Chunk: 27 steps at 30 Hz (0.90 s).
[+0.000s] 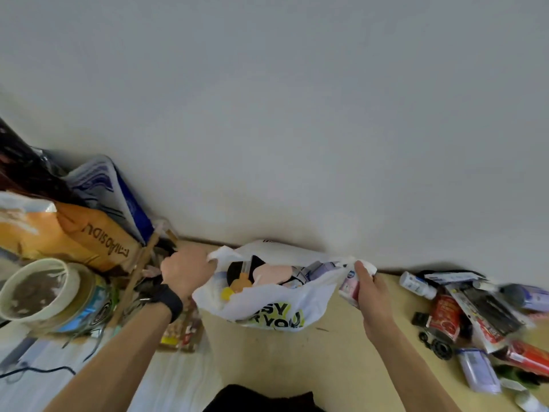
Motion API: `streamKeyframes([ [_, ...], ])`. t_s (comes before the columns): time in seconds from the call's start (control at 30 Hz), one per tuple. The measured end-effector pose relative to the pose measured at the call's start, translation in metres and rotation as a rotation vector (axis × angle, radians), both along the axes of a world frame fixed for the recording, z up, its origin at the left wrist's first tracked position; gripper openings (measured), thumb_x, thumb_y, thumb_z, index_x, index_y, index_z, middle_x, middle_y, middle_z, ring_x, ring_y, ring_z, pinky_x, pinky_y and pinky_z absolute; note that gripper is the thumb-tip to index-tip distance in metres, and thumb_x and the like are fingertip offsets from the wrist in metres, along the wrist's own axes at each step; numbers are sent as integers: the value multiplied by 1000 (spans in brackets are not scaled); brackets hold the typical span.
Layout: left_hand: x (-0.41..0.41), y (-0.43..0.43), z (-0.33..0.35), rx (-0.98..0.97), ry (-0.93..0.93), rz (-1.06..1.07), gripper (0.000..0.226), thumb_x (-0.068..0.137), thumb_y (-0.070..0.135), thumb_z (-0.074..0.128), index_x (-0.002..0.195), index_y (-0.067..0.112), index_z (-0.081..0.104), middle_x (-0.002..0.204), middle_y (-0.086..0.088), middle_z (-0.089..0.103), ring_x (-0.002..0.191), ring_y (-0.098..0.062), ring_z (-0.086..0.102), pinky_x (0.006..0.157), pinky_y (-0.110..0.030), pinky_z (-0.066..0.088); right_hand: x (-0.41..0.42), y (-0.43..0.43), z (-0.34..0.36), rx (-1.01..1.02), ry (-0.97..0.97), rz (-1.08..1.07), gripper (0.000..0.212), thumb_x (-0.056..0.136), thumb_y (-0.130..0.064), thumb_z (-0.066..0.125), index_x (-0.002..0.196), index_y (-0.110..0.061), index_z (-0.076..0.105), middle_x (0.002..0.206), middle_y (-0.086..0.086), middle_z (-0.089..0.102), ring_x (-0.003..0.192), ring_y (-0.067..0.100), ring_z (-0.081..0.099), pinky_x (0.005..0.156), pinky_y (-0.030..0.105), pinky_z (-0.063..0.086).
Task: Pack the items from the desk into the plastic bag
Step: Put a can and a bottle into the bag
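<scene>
Dark cloth: nearest to the camera, at the bottom edge; I cannot tell what it is.
Left clutter: a tape roll, an orange pack and a blue-white bag are piled at the far left of the worktop.
Left hand: closed around the left handle of the bag; a black watch sits on the wrist.
Bag: white plastic with yellow print, standing on the worktop between both hands, against the wall; its mouth is pulled open and several items are already inside, among them a yellow-orange bottle.
Right hand: pinching the right handle, and it seems also to hold a small pink-white tube against the bag's edge.
Right pile: a white bottle, a red pouch, a lilac box and other packs lie well apart from the bag, not yet packed.
Risk 1: the tube may slip outside the rim, because the same fingers hold the handle and the tube.
Risk 2: the soft bag may collapse or tip if one handle is released to reach for the pile.
Risk 3: thin plastic may tear from hard corners when more items are pushed in.
</scene>
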<state>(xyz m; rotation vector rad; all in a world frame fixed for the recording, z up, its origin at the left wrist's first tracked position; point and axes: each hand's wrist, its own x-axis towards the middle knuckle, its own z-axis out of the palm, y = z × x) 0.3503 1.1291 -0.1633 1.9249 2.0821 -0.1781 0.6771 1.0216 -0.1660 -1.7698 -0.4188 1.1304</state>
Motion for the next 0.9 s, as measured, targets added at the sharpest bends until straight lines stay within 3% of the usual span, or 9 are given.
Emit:
streamKeyframes([
  [0.1,-7,5,13,-135,-382,125,38,91,41,54,65,19,71,76,-7,71,72,-25,64,70,-36,50,-22,-2,12,73,-155,22,27,95,-41,59,98,-15,62,87,4,67,76,14,62,67,32,49],
  [0.17,-6,5,19,-138,-574,157,45,91,41,58,55,17,73,72,-2,73,73,-24,64,72,-35,48,-42,-2,19,103,-165,118,23,92,-44,63,94,-21,63,85,1,70,79,15,66,72,34,52],
  [0.23,-3,0,22,-134,-687,172,49,95,40,56,55,15,72,69,5,73,73,-16,63,75,-31,45,-63,4,20,90,-197,230,23,89,-47,66,91,-24,63,85,-2,71,82,15,68,73,32,52],
  [0.37,-2,-9,22,-102,-943,319,42,101,35,50,73,8,68,67,0,71,63,-2,62,71,-23,41,-110,23,13,11,-209,457,25,85,-49,70,98,-29,63,91,-9,70,86,6,65,70,24,47],
  [0.47,-6,-11,23,-65,-996,390,39,102,32,50,76,7,65,68,-3,68,65,-7,64,67,-22,40,-141,40,-5,-30,-198,563,21,83,-42,73,92,-26,64,83,-11,67,80,6,63,65,22,44],
  [0.57,-10,-9,24,-80,-1004,367,37,101,33,51,78,7,65,67,-3,66,69,-15,64,69,-23,41,-165,57,-25,-106,-269,631,35,79,-46,72,98,-18,65,81,-8,64,77,12,59,60,23,40],
  [0.67,-11,-7,21,-95,-989,347,37,101,34,51,81,5,66,67,-2,66,66,-14,63,70,-23,44,-179,69,-41,-148,-278,706,42,79,-42,73,110,-17,63,100,0,69,88,17,62,67,25,47],
  [0.77,-9,-6,18,-93,-947,344,38,101,35,50,87,3,67,68,-1,66,63,-11,63,64,-18,42,-178,72,-44,-180,-295,742,52,81,-26,73,129,-15,56,119,3,66,105,21,63,83,31,51],
  [0.9,-4,-3,17,-90,-939,317,36,101,35,49,86,7,65,71,0,67,67,-14,64,72,-27,49,-142,54,-40,-133,-425,710,45,90,-24,62,134,-20,52,129,-2,58,110,17,59,82,26,42],
])
